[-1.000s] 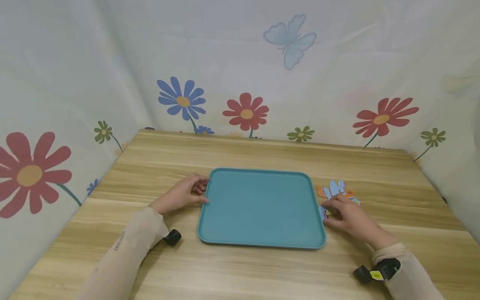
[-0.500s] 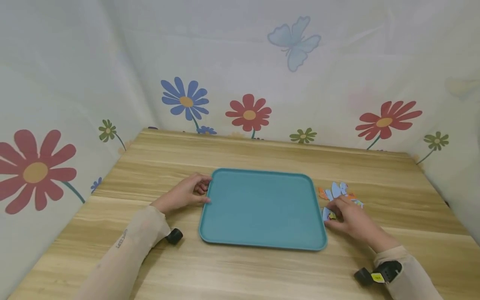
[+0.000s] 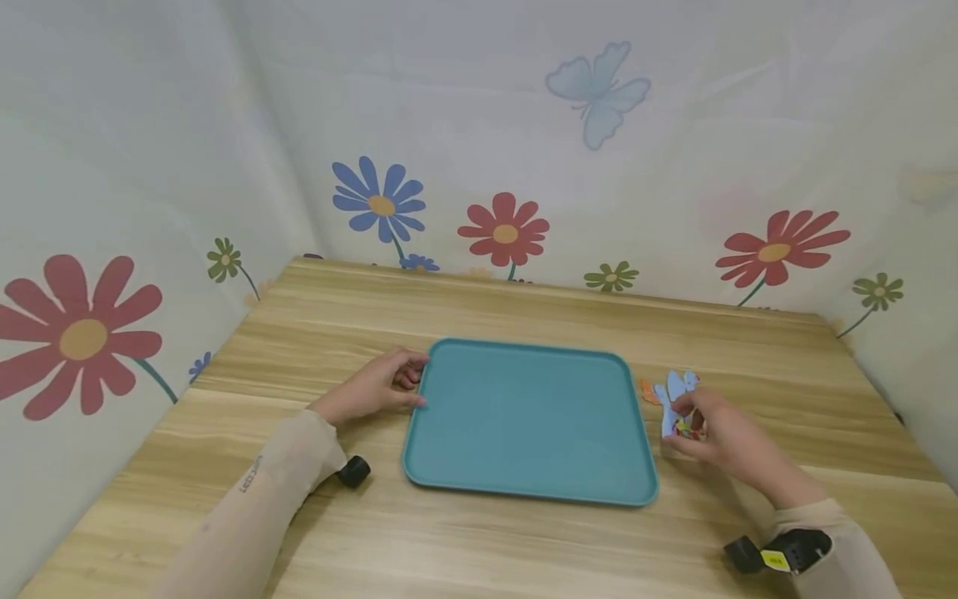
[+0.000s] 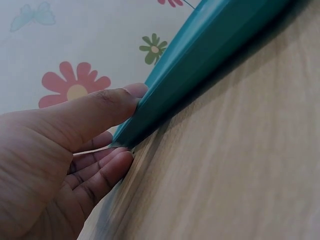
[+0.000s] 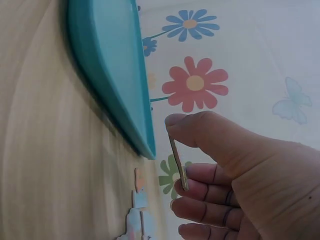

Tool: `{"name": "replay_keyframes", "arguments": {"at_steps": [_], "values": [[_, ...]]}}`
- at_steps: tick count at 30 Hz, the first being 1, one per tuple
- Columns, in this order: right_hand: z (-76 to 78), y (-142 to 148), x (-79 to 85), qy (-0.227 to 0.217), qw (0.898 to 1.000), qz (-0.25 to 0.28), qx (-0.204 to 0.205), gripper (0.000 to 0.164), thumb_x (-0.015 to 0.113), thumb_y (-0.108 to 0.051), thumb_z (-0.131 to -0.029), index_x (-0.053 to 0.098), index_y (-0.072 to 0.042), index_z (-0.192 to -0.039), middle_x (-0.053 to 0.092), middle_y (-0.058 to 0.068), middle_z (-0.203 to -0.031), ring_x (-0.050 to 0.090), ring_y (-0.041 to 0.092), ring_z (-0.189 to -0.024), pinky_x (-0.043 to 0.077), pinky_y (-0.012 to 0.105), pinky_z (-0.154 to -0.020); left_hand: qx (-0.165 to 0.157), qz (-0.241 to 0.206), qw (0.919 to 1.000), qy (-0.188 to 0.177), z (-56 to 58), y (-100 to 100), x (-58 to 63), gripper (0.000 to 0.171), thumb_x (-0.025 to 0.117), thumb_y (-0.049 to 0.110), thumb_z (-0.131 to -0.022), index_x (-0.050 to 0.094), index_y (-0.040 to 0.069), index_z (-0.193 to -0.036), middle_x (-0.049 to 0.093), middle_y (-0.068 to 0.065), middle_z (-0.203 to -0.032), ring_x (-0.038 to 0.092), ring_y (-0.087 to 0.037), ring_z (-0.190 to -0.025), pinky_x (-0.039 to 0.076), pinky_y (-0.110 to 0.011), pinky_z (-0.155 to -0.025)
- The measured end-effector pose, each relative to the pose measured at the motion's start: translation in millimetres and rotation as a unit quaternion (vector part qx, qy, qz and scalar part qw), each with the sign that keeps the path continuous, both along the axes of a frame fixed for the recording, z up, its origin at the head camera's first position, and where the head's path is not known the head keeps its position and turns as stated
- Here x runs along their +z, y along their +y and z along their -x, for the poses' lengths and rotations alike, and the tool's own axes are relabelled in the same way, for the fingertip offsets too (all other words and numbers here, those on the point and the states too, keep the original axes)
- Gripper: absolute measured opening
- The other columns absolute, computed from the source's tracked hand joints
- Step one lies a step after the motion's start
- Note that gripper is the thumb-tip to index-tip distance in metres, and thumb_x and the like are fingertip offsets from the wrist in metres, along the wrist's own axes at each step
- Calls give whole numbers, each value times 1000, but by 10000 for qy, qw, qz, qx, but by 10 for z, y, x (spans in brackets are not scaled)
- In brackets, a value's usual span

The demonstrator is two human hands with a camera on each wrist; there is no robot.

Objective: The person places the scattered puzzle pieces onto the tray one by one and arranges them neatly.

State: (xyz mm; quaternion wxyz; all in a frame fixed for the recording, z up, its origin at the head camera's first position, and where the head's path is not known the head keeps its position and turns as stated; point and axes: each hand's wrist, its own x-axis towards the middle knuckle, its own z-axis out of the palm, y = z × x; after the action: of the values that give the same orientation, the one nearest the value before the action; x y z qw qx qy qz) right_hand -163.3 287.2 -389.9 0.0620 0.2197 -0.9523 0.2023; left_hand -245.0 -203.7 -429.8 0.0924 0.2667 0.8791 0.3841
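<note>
Wood-look desk (image 3: 486, 541), flowery backdrop (image 3: 464, 116) behind. L fingers (image 4: 102, 177) grip edge of blue tray (image 3: 524, 424), which lies to their right; R fingers (image 5: 205, 210) pinch flat pc. (image 5: 177, 160), prob. puzzle; other coloured pcs. (image 3: 649, 391) lie on desk just beyond them.

From my head feed, a creased, pale wall covering (image 3: 464, 91) fills the upper half of the frame, with a light-blue butterfly (image 3: 599, 91) printed at upper right. I can see a large red flower (image 3: 82, 339) at the left edge, a blue flower (image 3: 381, 205) left of centre and a green flower (image 3: 611, 276) right of centre. Below, a wood-grain tabletop (image 3: 419, 549) spans the frame under soft, dim light.
</note>
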Motion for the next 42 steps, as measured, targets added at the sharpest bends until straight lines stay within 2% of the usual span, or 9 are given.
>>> {"name": "replay_keyframes", "arguments": {"at_steps": [7, 12, 19, 25, 31, 42], "values": [[7, -62, 152, 69, 9998, -148, 80, 31, 81, -16, -77, 59, -6, -97, 57, 0, -81, 51, 12, -71, 40, 18, -53, 38, 11, 10000, 47, 12, 9, -10, 71, 79, 23, -80, 45, -2, -138, 54, -15, -122, 56, -20, -102, 53, -28, -88], [29, -157, 288, 154, 9992, -298, 216, 32, 81, -17, -77, 60, -5, -98, 56, 0, -87, 52, 14, -75, 43, 19, -56, 54, 27, 9999, 117, 9, 4, -24, 70, 79, 23, -80, 46, -2, -136, 54, -14, -121, 56, -19, -100, 54, -27, -87], [91, -305, 367, 177, 9983, -475, 289, 33, 81, -23, -77, 61, -7, -98, 58, 0, -90, 53, 13, -78, 47, 21, -62, 80, 0, 10000, 22, -18, 2, -33, 70, 78, 23, -81, 45, -3, -137, 55, -14, -119, 55, -19, -101, 53, -28, -87], [132, -445, 378, 265, 9969, -586, 453, 36, 81, -25, -77, 61, -7, -100, 59, -1, -90, 55, 14, -80, 49, 24, -64, 71, 17, 10000, 21, -25, 14, -35, 70, 78, 21, -81, 44, -4, -137, 54, -14, -118, 55, -19, -101, 53, -27, -88], [164, -629, 380, 143, 9964, -642, 526, 35, 80, -26, -78, 62, -7, -101, 59, 0, -93, 55, 15, -82, 48, 23, -63, 103, 19, 9999, 60, -27, 3, -43, 70, 78, 22, -81, 45, -2, -137, 54, -14, -118, 55, -19, -101, 53, -28, -87], [299, -1009, 218, 169, 9941, -422, 982, 35, 79, -28, -79, 62, -7, -101, 60, 2, -94, 56, 14, -81, 49, 25, -67, 83, -27, 10000, 46, -15, 7, -64, 70, 78, 22, -81, 45, -3, -137, 53, -15, -123, 56, -20, -102, 53, -27, -88]]}}
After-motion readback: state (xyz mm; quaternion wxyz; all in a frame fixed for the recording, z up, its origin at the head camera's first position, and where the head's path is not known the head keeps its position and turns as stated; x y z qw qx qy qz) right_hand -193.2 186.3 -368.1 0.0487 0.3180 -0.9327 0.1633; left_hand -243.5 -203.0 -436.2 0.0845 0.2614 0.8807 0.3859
